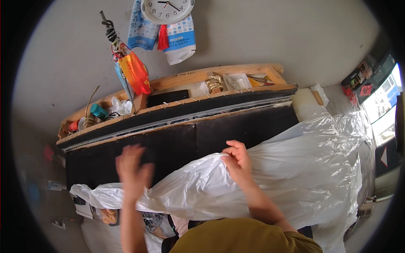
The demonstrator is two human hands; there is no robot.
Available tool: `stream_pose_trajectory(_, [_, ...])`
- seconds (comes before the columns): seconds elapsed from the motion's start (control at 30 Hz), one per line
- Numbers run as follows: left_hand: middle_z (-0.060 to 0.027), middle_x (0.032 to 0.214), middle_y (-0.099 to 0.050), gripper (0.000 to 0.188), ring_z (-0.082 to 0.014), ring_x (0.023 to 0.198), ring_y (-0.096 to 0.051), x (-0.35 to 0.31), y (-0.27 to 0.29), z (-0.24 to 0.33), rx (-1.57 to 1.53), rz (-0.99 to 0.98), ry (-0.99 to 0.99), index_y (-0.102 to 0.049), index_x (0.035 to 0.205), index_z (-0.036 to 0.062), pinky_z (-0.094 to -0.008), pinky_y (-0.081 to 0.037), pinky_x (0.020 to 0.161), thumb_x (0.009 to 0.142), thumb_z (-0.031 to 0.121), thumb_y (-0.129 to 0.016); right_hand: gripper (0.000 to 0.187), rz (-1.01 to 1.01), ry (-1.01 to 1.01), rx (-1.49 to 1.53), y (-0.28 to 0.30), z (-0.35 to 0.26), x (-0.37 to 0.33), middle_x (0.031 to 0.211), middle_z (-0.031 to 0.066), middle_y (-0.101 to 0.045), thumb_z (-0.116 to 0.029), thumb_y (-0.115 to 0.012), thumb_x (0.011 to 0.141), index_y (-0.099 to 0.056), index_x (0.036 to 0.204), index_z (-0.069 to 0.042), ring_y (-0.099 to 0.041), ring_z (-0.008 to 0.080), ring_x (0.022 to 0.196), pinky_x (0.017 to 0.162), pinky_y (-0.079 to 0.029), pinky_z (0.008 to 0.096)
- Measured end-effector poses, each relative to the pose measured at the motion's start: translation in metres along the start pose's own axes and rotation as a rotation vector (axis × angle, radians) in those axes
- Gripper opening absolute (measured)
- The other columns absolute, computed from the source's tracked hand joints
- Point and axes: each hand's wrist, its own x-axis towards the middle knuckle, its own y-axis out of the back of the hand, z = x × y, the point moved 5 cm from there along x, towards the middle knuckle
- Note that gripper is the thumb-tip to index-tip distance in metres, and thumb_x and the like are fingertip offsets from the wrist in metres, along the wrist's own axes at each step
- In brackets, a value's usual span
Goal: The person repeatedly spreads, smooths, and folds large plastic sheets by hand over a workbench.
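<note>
A crumpled white translucent plastic sheet (pixel 291 168) is spread across the right side and along the near edge of a black work surface (pixel 168 143). My right hand (pixel 238 164) is closed on the sheet's upper edge near the middle, thumb and fingers pinched together. To the left, my left hand (pixel 134 168) is over the black surface, blurred by motion, with its fingers stretched out and thumb apart. It appears to hold nothing. Folds of the sheet pass beside my left wrist; whether they touch it I cannot tell.
Along the far edge runs a wooden tray (pixel 177 78) holding a teal-capped container (pixel 99 111), a coil of golden cord (pixel 214 83) and scissors (pixel 261 80). An orange pouch (pixel 135 72) hangs at the tray's left part. A clock (pixel 168 9) is on the wall.
</note>
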Motion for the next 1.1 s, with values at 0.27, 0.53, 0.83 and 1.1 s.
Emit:
stream_pose_trajectory(0.27, [-0.016,0.08,-0.062,0.007,-0.0334,0.074,-0.061,-0.014,-0.061,0.015,-0.508,-0.136,0.329,-0.061,0.085,0.003,-0.0378,-0.049,0.065,0.082,0.008,-0.057,0.047,0.066,0.307,-1.657,0.119,-0.054,0.012,0.127,0.0168,-0.042,-0.018,-0.063,0.073,-0.051,0.117,-0.006,-0.04,0.0351,0.116,0.094,-0.029,0.0549])
stream_pose_trajectory(0.53, [-0.0154,0.078,-0.061,0.013,-0.0357,0.073,-0.059,-0.089,0.03,-0.199,0.188,0.281,0.676,-0.058,0.084,0.0051,-0.04,-0.045,0.063,0.085,0.016,-0.051,0.022,-0.372,0.545,-1.084,-0.057,-0.038,-0.03,0.118,0.0099,-0.054,-0.018,-0.057,0.08,-0.062,0.097,-0.004,-0.049,0.0258,0.111,0.093,-0.034,0.0511])
stream_pose_trajectory(0.83, [-0.0174,0.083,-0.06,0.012,-0.0376,0.079,-0.057,-0.078,0.03,-0.214,0.17,0.246,0.66,-0.057,0.086,0.0039,-0.0402,-0.045,0.067,0.085,0.014,-0.05,0.01,-0.505,0.695,-0.866,-0.126,-0.015,-0.025,0.098,0.009,-0.062,-0.015,-0.063,0.077,-0.056,0.082,-0.009,-0.055,0.0251,0.101,0.086,-0.039,0.0451])
stream_pose_trajectory(1.1, [-0.0173,0.094,-0.061,0.021,-0.038,0.088,-0.058,-0.126,0.051,-0.312,0.346,0.192,0.771,-0.055,0.098,0.0049,-0.042,-0.045,0.07,0.09,0.022,-0.044,0.011,-0.315,-0.219,-2.148,0.221,-0.05,-0.072,0.077,0.0111,-0.061,-0.007,-0.06,0.068,-0.062,0.079,-0.011,-0.059,0.0334,0.081,0.07,-0.046,0.0425])
